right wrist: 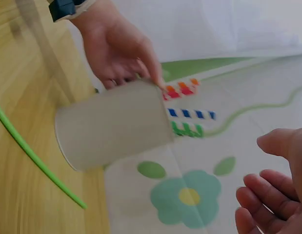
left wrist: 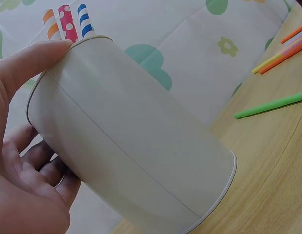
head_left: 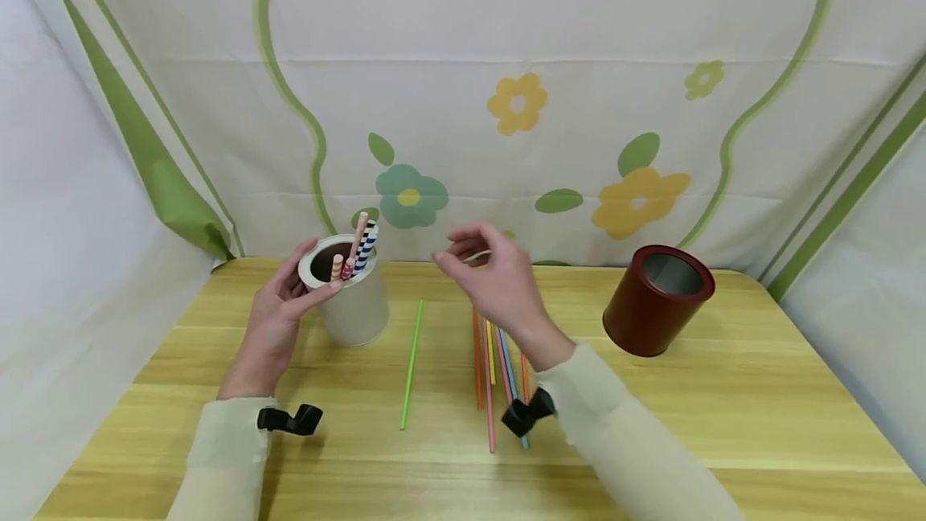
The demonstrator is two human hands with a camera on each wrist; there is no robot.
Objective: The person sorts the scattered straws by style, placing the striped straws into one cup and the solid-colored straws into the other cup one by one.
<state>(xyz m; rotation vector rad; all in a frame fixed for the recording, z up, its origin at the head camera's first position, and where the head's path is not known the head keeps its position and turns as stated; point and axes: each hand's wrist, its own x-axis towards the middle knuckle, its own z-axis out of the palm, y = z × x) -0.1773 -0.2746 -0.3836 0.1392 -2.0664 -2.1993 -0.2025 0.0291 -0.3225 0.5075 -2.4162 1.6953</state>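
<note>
My left hand (head_left: 275, 312) grips a white can (head_left: 354, 312) by its rim, thumb on the near side. Inside the can stand several patterned paper straws (head_left: 362, 252), striped and dotted; their tops also show in the left wrist view, where orange-striped, pink dotted and blue-striped straws (left wrist: 86, 22) rise above the rim. My right hand (head_left: 499, 280) hangs in the air over the table's middle, fingers loosely bent, with nothing seen between them. In the right wrist view its thumb and fingers (right wrist: 260, 200) are apart from the can. Below it lie several plain coloured straws (head_left: 490, 392), partly hidden by the hand.
One green straw (head_left: 412, 364) lies alone between the can and the coloured straws. A dark red can (head_left: 654, 304) stands at the right, its visible inside without straws. Behind the wooden table (head_left: 362, 465) hangs a flowered curtain (head_left: 448, 103).
</note>
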